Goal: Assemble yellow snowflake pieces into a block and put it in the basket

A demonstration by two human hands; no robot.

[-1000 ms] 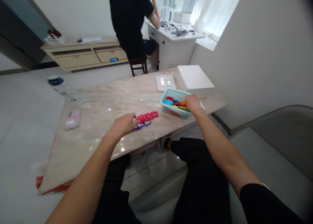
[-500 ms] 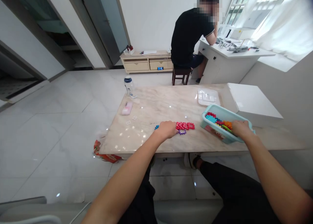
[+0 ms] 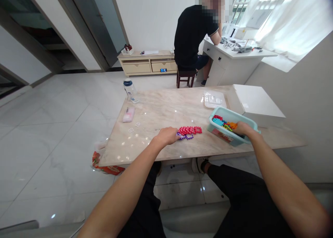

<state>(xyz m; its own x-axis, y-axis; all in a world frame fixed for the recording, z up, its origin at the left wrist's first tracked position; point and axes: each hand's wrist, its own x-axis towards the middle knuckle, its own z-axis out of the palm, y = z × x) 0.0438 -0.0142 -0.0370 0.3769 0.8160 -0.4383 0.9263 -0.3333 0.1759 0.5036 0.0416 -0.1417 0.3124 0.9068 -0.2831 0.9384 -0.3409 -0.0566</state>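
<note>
On the table (image 3: 151, 146), a row of red interlocking plastic pieces (image 3: 191, 130) with toothed edges lies beside purple toothed pieces (image 3: 189, 137) bearing white printed patches. My left hand (image 3: 168, 135) is closed at the left end of this row, its fingertips on the pieces and partly hidden. To the right stands a light-blue plastic bin (image 3: 220, 140) holding mixed red, blue, yellow-green and orange toothed pieces (image 3: 224, 123). My right hand (image 3: 244, 128) reaches down into the right part of the bin; its fingers are out of sight among the pieces.
Behind the bin are a clear plastic container (image 3: 214, 99) and a white box (image 3: 257, 101). A water bottle (image 3: 130, 91), pink cards (image 3: 128, 115) and two small white cards (image 3: 134, 127) lie leftward. A person (image 3: 195, 37) sits at a white desk (image 3: 234, 63).
The view has shifted a little to the right. My left hand has moved slightly left along the row, uncovering more purple; a blue piece beside it no longer shows. My right hand stays in the bin.
</note>
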